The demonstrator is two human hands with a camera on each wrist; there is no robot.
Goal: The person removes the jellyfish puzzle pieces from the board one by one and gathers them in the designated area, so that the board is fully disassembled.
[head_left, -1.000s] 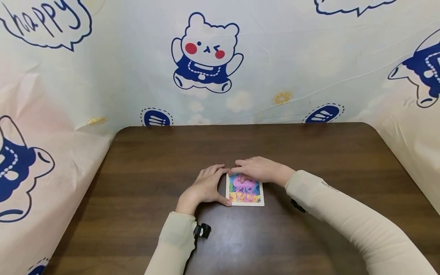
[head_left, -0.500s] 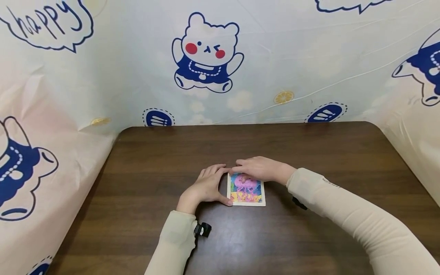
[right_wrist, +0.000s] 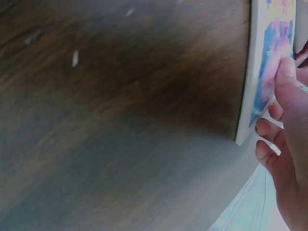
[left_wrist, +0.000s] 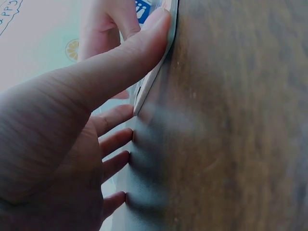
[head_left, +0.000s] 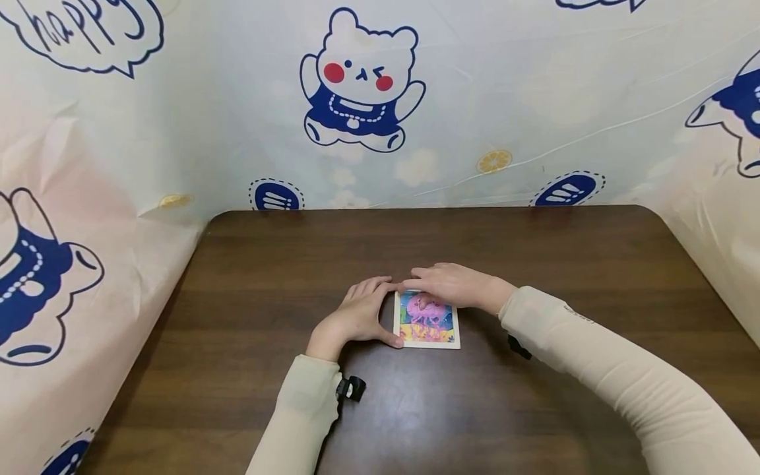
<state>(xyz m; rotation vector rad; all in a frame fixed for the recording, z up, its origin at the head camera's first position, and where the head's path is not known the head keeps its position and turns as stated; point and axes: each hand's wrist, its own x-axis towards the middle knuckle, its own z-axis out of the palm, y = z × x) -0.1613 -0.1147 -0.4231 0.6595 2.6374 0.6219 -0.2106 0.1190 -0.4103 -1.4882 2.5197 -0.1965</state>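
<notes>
A small square picture board [head_left: 429, 333] lies flat on the brown table, white-bordered, with a pink octopus-like creature over blue and yellow. My left hand [head_left: 356, 316] spans its left side, thumb at the near corner and forefinger at the far one, holding it. In the left wrist view the thumb lies against the edge of the board [left_wrist: 148, 90], while the other fingers touch the table. My right hand [head_left: 454, 285] reaches over the far edge. Its thumb [right_wrist: 285, 79] rests on the picture, and its fingers bend beyond the far edge. The right hand hides the picture's upper part.
Brown wood-grain table [head_left: 267, 264] surrounds the board on all sides. A pale curtain [head_left: 237, 99] printed with cartoon bears hangs along the table's back and sides. A black wrist strap with a small device [head_left: 351, 388] sits on the left sleeve.
The head view has tipped slightly, so everything sits a little higher in the frame. Both hands keep about the same places on the board, which has not visibly moved on the table.
</notes>
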